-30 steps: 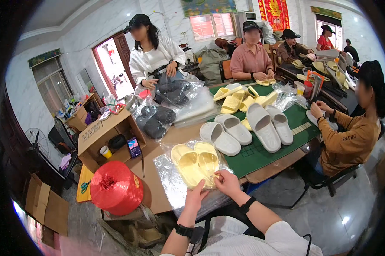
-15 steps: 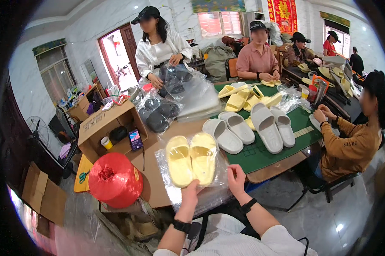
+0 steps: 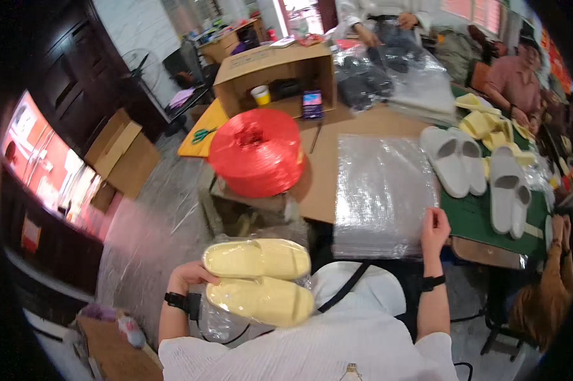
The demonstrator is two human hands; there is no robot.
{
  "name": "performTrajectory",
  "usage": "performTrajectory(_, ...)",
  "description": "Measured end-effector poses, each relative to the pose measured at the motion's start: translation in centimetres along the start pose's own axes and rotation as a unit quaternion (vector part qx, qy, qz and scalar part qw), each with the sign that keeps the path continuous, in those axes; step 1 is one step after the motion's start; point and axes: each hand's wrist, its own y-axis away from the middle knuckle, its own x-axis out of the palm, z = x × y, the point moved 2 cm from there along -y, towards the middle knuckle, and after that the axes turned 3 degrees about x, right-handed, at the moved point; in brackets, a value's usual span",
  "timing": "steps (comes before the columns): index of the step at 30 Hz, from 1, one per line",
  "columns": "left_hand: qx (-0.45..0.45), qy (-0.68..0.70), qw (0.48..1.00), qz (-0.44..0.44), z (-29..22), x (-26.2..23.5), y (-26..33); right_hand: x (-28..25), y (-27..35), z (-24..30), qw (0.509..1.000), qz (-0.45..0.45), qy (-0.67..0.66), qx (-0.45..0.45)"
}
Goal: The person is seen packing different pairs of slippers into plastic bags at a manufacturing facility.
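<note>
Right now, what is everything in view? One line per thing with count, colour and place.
bagged slippers: one pair, pale yellow, clear bag, held at lower left
plastic bag stack: one, clear, table edge
twine spool: one, red, left of the stack
white slippers: two pairs, on the green mat
cardboard box: one, brown, open, behind the spool
co-workers: several, seated and standing at the far side
left hand: grips the bagged slippers
right hand: on the stack's near edge

The bagged yellow slippers (image 3: 258, 280) hide the left hand's (image 3: 188, 277) fingers; the person opposite (image 3: 378, 16) is cut off above the waist.
</note>
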Motion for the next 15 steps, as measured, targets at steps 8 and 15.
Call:
performTrajectory(8,0.143,0.214,0.943,-0.21,2.3,-4.3,0.6,1.4,-0.2,-0.8,1.0,0.024,0.006,0.017)
performTrajectory(15,0.248,0.239,0.908,-0.24,-0.1,-5.0,-19.2,1.4,0.6,0.6,0.994,-0.002,0.107,-0.006)
